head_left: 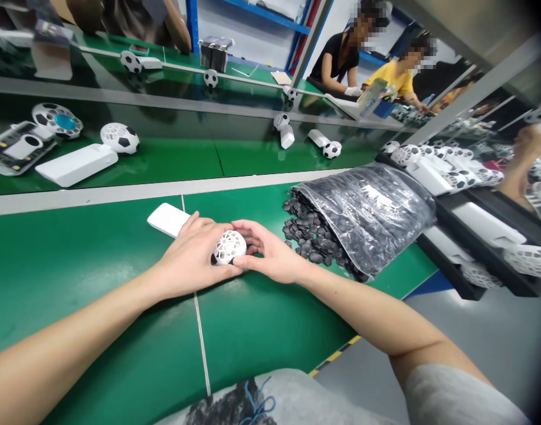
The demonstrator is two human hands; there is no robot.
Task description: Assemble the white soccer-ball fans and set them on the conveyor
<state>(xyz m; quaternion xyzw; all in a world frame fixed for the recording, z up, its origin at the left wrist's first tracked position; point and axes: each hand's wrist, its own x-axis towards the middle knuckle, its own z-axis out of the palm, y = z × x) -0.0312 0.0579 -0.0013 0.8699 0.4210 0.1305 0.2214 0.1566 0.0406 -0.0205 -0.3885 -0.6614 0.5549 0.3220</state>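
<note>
Both of my hands are closed around the round white lattice head [229,247] of a device, low over the green table. My left hand [194,254] lies over its left side, and the white handle [167,219] sticks out beyond the fingers to the upper left. On the ball's right side, my right hand [270,254] has its thumb and fingertips against it. A black patch shows at the ball's lower left edge. Right of my hands, small black pieces [312,236] spill from an open clear plastic bag [371,206].
Beyond the pale rail [133,189], a green conveyor [164,159] carries football-headed devices [120,139], one opened at the far left. Black trays [456,248] with white devices stand at the right. People sit across and farther back; another person's hand [529,147] is at the right edge.
</note>
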